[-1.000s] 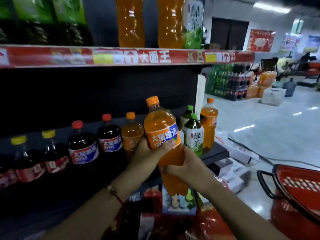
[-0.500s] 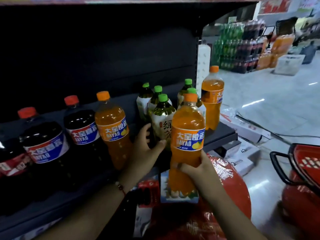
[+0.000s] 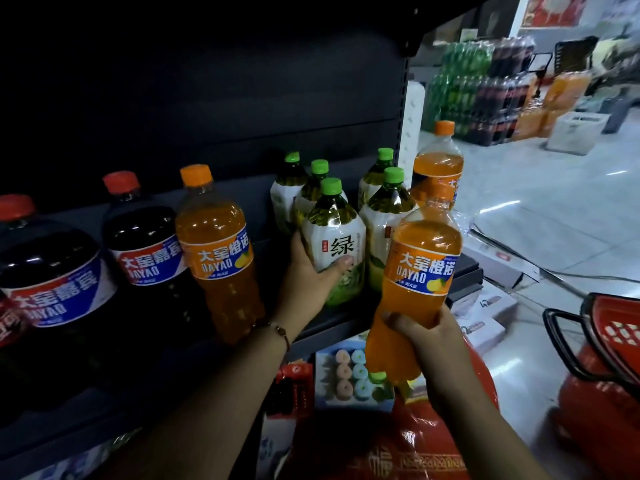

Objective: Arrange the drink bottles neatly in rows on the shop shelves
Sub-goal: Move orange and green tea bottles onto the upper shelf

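Left hand (image 3: pixel 311 271) grips green-capped white-labelled tea bottle (image 3: pixel 334 244), likely clearing gap; right hand (image 3: pixel 429 337) holds tilted orange plastic soda bottle (image 3: pixel 415 285) ready for dark shelf (image 3: pixel 332 318).

Single head view, close, angled down-forward at shelf (image 3: pixel 339 320); dim left side, probably unlit.

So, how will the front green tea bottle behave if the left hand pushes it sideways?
The tea bottle looks nearly full, so probably heavy and slow to slide. It is tall with a narrow neck, so a high push may tip it; the left hand holds it low, which seems safer. Its smooth label may be slippery.
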